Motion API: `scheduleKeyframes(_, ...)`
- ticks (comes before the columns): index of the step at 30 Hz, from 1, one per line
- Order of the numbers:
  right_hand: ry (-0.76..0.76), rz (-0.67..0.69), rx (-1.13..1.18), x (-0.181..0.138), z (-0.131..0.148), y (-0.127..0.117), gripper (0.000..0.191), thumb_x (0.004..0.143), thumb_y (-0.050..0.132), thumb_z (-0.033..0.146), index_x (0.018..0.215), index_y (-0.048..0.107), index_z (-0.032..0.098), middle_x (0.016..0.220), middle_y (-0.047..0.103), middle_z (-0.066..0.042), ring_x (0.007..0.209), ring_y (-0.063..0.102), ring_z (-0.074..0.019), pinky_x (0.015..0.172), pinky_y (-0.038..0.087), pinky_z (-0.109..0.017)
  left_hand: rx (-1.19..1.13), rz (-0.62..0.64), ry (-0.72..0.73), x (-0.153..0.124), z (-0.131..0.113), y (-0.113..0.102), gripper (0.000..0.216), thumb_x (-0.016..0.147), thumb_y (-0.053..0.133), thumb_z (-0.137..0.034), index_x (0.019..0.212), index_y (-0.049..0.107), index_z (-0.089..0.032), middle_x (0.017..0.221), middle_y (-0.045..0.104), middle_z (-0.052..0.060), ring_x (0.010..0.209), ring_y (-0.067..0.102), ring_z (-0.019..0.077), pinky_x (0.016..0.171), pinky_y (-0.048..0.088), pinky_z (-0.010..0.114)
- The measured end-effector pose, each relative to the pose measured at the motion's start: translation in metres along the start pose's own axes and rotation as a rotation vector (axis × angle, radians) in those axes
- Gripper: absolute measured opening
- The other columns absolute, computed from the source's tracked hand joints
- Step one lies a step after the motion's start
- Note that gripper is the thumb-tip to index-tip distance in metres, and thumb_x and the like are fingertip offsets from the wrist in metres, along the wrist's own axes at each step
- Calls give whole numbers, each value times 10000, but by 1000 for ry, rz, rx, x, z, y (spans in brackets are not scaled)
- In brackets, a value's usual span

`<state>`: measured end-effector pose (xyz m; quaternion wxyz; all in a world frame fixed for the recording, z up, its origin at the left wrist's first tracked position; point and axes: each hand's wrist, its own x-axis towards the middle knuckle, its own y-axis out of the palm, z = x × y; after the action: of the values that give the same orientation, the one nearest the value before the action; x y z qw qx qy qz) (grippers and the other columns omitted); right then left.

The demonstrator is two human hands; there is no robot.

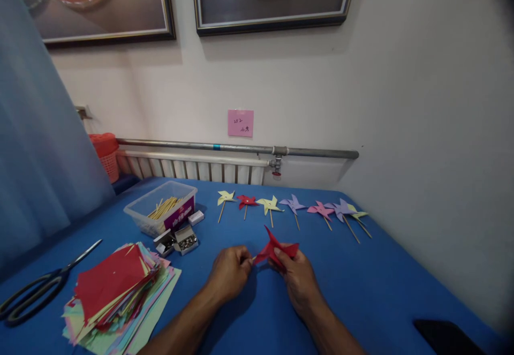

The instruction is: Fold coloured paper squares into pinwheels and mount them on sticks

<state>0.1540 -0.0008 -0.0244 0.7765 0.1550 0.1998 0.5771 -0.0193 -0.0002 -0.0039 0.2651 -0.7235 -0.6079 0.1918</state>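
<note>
In the head view, the left hand [229, 273] has a narrow grip on a pale stick [254, 259], and the right hand's [299, 277] grip pinches the red paper pinwheel [276, 249] above the blue surface [361, 296]. Steadying the stick and pinching lightly near the centre should spare the blades creases.

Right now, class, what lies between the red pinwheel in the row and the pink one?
A yellow pinwheel and a purple pinwheel lie between them, in the head view.
</note>
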Motion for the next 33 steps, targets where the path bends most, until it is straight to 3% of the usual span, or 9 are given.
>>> scheduleKeyframes(19,-45,15,-23,8,-7,-6,375,533,934,331,803,728,171,726,753,-14,670,673,-180,698,538,-304,16,25,-27,-2,-8,-4,179,866,551,-228,743,671,-176,615,564,-27,604,468,122,569,263,248)
scheduleKeyframes(33,-32,-4,-40,2,-2,-1,381,501,939,349,759,713,185,680,727,5,649,654,-175,663,532,-293,107,25,7,-4,-10,-6,210,887,538,-248,726,655,-182,622,577,-20,608,471,122,585,255,252)
